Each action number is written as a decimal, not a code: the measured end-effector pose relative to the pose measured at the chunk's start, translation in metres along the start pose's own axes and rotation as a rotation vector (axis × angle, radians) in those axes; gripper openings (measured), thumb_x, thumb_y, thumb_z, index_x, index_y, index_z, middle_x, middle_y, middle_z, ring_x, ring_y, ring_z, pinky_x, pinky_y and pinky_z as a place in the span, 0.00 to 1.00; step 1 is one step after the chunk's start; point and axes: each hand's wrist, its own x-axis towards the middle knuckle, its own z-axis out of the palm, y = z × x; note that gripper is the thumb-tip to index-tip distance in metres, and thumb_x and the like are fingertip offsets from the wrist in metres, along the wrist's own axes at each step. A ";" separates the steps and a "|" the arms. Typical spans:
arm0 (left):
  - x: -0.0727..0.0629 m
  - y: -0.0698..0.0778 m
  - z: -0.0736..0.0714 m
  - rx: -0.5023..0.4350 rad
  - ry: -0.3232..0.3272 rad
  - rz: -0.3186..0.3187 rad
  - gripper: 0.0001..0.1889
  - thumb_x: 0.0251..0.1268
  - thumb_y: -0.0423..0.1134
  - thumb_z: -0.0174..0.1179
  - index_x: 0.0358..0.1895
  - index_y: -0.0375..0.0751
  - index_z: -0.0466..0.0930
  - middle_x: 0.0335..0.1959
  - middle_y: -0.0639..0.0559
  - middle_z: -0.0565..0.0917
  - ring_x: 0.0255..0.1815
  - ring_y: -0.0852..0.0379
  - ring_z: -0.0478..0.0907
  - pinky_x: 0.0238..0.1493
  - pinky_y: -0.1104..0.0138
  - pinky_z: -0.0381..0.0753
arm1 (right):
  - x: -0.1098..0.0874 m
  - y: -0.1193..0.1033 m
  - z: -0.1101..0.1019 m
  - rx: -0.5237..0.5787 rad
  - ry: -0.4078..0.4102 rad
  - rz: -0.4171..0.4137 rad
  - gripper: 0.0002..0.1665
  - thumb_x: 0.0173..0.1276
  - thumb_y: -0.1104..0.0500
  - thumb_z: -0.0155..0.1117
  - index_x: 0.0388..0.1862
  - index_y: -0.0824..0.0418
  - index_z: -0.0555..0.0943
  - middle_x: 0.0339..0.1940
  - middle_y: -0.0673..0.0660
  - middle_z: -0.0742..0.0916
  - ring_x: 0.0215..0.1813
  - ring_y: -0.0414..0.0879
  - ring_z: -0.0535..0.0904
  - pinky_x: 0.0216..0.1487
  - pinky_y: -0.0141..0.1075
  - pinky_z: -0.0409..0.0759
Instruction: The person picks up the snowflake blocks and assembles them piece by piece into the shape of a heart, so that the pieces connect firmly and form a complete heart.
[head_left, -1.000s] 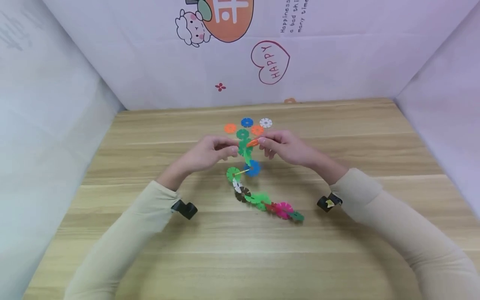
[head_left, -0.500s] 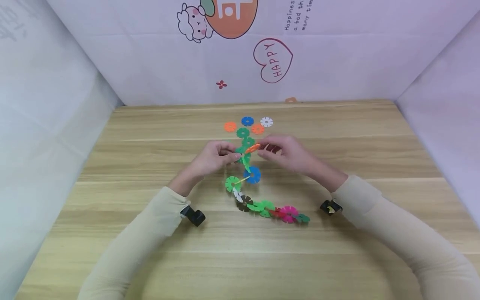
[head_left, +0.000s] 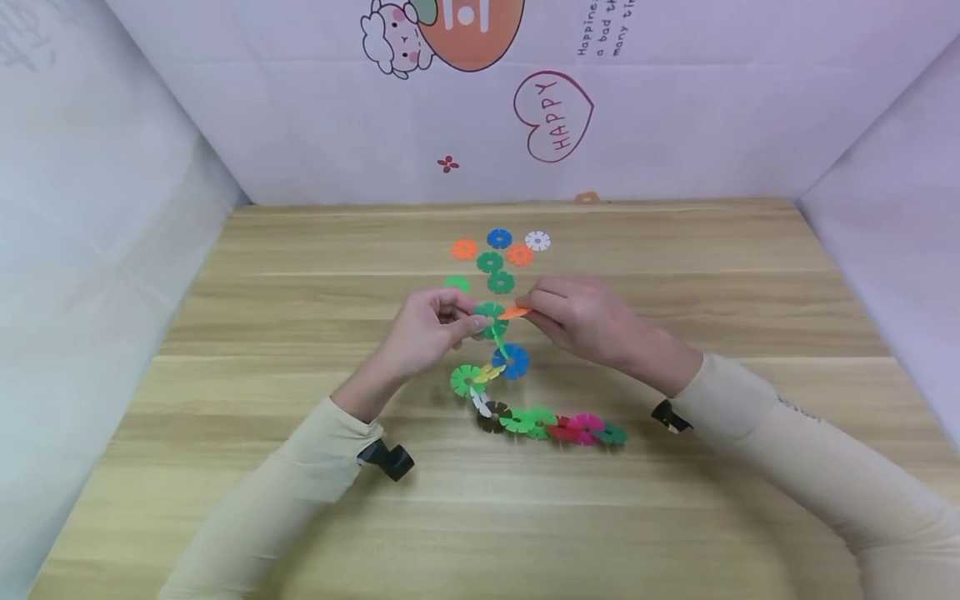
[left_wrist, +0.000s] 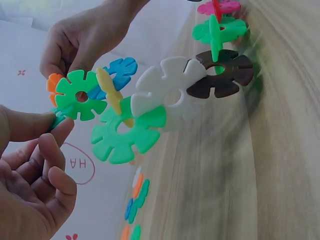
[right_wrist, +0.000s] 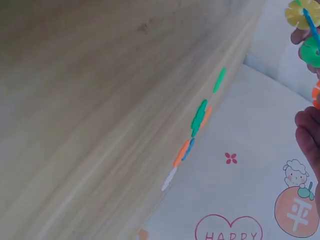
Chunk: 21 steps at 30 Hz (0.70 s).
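My left hand (head_left: pixel 427 333) pinches a green slotted plastic disc (head_left: pixel 491 320) at the upper end of a chain of interlocking discs. From the right, my right hand (head_left: pixel 588 323) holds an orange slotted disc (head_left: pixel 514 312) between thumb and fingers, its edge right at the green disc's rim. Below hang a light green disc (left_wrist: pixel 80 95), a blue disc (head_left: pixel 512 362), a yellow disc (head_left: pixel 490 372) and another light green disc (head_left: pixel 467 381). A white disc (left_wrist: pixel 172 87) and a dark brown disc (left_wrist: pixel 220 74) follow. The chain curves right to a pink disc (head_left: pixel 586 428) and a dark green end disc (head_left: pixel 613 434).
Several loose discs lie flat on the wooden table beyond the hands: blue (head_left: pixel 499 239), white (head_left: pixel 537 241), orange (head_left: pixel 464 249) and dark green (head_left: pixel 500 282) ones. A light green loose disc (head_left: pixel 457 284) lies behind my left hand. A printed white cloth (head_left: pixel 337 142) rises behind the table.
Both hands have come slightly nearer the body with the chain. The orange disc has turned flatter, and the right fingers have closed in. A loose light green disc now shows behind the left hand.
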 end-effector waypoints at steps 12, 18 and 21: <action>-0.005 0.002 0.004 -0.005 -0.039 0.091 0.03 0.69 0.25 0.65 0.42 0.27 0.84 0.27 0.50 0.84 0.24 0.58 0.72 0.26 0.73 0.70 | -0.006 -0.005 -0.003 0.050 0.015 -0.012 0.15 0.56 0.75 0.78 0.42 0.69 0.86 0.33 0.58 0.89 0.33 0.49 0.87 0.38 0.40 0.89; -0.005 0.005 -0.002 0.054 -0.080 0.096 0.03 0.71 0.28 0.66 0.42 0.31 0.85 0.27 0.46 0.81 0.23 0.57 0.70 0.25 0.72 0.68 | 0.001 -0.010 -0.003 -0.055 -0.022 -0.087 0.13 0.57 0.73 0.79 0.41 0.69 0.87 0.32 0.57 0.90 0.32 0.47 0.87 0.37 0.38 0.89; -0.003 0.003 -0.006 0.061 -0.091 0.070 0.03 0.71 0.29 0.66 0.42 0.31 0.86 0.27 0.44 0.81 0.23 0.58 0.71 0.24 0.72 0.69 | 0.003 -0.011 -0.001 -0.038 -0.062 -0.050 0.11 0.60 0.71 0.78 0.40 0.68 0.87 0.32 0.56 0.89 0.31 0.46 0.86 0.37 0.38 0.89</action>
